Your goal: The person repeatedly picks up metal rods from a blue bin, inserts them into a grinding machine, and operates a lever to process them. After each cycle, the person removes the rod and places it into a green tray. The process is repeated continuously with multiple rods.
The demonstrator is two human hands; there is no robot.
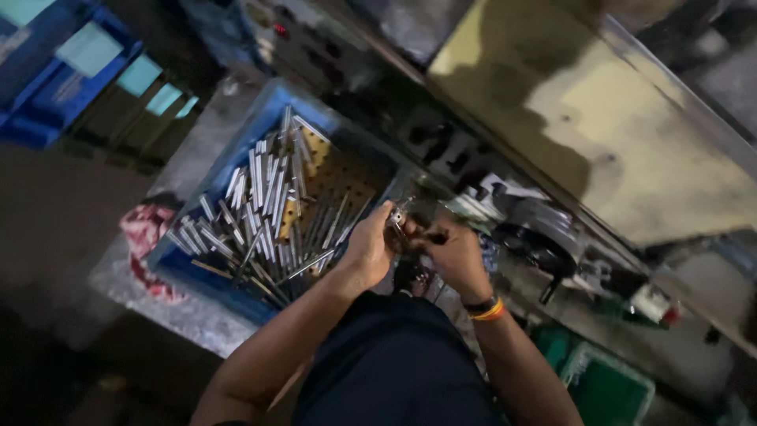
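A blue tray (183, 260) filled with slim metal rods (260, 197) is seen on the desk (197, 319), and it serves as the landmark for everything else. Just left of the tray, a red-and-white rag (146, 229) is laid on the desk edge. Just beyond the tray's right rim, the left hand (369, 246) is raised, its fingers (382, 219) pinched around a small shiny metal part (397, 214). Touching it further right of the tray, the right hand (456, 254) is held with fingers curled at the same part; what they clamp cannot be told. An orange-and-black band (486, 308) is worn on the right wrist. Well right of the tray, dark round machine parts (536, 225) are seen.
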